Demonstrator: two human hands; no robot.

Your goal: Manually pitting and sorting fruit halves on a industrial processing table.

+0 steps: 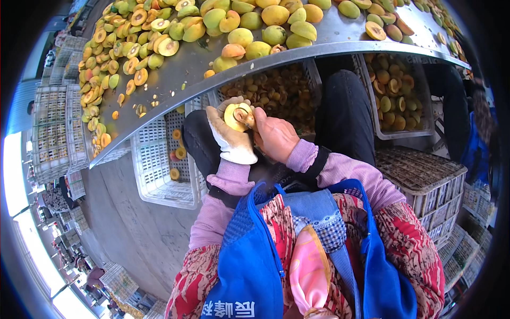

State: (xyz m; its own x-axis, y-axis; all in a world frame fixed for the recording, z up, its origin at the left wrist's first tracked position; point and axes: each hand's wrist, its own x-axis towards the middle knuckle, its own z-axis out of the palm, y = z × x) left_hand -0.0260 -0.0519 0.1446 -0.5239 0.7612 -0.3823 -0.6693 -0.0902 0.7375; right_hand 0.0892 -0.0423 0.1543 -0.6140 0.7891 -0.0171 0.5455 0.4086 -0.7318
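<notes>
My left hand (229,133), in a whitish work glove with tan fingers, cups a halved yellow stone fruit (230,116) above my lap. My right hand (277,135) is bare and closed around a small pitting tool, mostly hidden by my fingers. Its thin curved loop (238,113) rests against the fruit's cut face. A brownish lump (250,120) sits by the thumb; whether it is the stone or the tool's handle I cannot tell. Just beyond my hands, under the table edge, stands a crate of fruit pieces (275,89).
A metal table (167,85) ahead bears many whole and halved fruits (139,44). At lower left a white plastic crate (149,175) holds several pitted halves (180,153). Another fruit-filled crate (424,129) stands right, near stacked crates (422,171). Someone's leg (450,107) is at far right.
</notes>
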